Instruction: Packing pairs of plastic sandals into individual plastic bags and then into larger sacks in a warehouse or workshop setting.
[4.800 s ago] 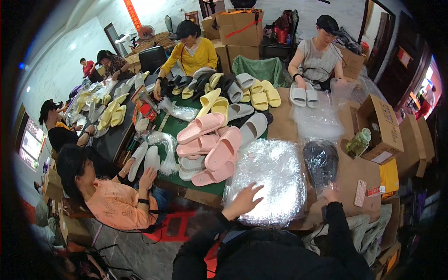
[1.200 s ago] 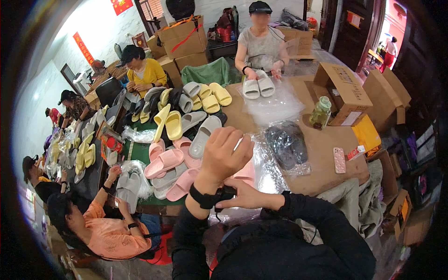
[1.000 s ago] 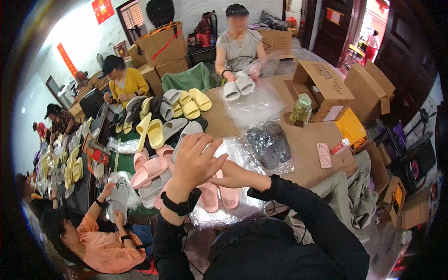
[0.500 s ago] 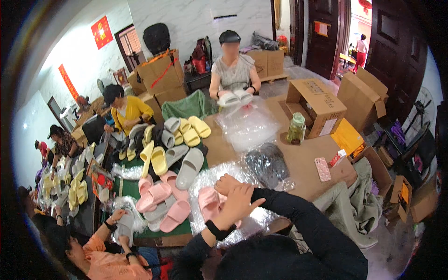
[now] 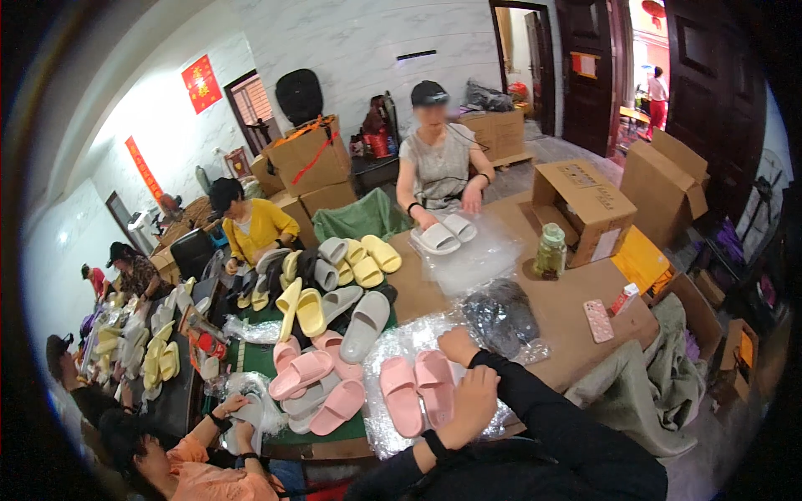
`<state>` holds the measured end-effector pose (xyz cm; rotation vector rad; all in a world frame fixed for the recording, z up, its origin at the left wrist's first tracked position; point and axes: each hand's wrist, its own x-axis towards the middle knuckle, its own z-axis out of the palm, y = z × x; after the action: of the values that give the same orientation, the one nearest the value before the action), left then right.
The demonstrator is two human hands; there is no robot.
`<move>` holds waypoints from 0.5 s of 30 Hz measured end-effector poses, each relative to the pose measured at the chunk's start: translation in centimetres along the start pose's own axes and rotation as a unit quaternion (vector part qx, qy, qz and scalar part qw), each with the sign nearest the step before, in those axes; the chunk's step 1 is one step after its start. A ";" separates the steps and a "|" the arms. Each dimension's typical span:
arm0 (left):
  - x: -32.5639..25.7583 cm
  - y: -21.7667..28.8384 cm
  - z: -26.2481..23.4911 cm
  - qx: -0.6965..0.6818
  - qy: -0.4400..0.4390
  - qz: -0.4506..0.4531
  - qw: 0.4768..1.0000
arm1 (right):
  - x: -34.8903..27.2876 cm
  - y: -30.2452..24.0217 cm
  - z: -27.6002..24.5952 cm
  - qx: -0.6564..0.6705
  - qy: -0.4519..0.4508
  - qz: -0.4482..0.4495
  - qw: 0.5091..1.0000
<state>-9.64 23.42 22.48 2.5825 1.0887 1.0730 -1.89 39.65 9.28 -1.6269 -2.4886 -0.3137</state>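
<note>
A pair of pink slippers (image 5: 401,394) lies side by side on clear plastic wrapping (image 5: 378,430) in front of me. Just right of them is my left hand (image 5: 473,404), its fingers stretched toward the dark sleeve (image 5: 511,386) of my other arm; it holds nothing that I can see. My right hand (image 5: 456,345), its fingers curled in, hovers past the toe end of the slippers, beside a dark bundle in clear plastic (image 5: 501,317). Nothing shows in it.
Pink, grey and yellow slippers (image 5: 299,374) are heaped on the left. Across the table a person (image 5: 439,163) touches white slippers (image 5: 444,235). A green-lidded jar (image 5: 550,252), a cardboard box (image 5: 585,204) and a phone (image 5: 597,321) stand or lie right. Other people handle slippers at left.
My hands have come off the pink slippers' area to the right, uncovering the pair. My left hand has slid back from my right wrist. The person opposite has lowered the white slippers to the table.
</note>
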 end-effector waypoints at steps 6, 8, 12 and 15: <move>-0.2 0.5 0.7 -0.327 -0.044 -0.307 0.893 | -0.2 0.1 -1.0 0.075 0.001 0.049 0.996; -1.0 -0.4 1.8 -0.391 -0.108 -0.304 0.862 | 0.1 -0.8 -1.0 0.126 -0.029 0.083 0.988; -2.0 0.7 1.9 -0.457 -0.090 -0.325 0.823 | 0.5 -1.6 -0.7 0.256 -0.073 0.192 0.944; -2.9 1.2 0.8 -0.447 -0.090 -0.346 0.820 | 2.1 -2.7 0.9 0.335 -0.015 0.249 0.909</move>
<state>-9.85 20.70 20.74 1.3447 0.9938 0.8182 -5.18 40.70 8.66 -1.8257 -1.7705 0.5670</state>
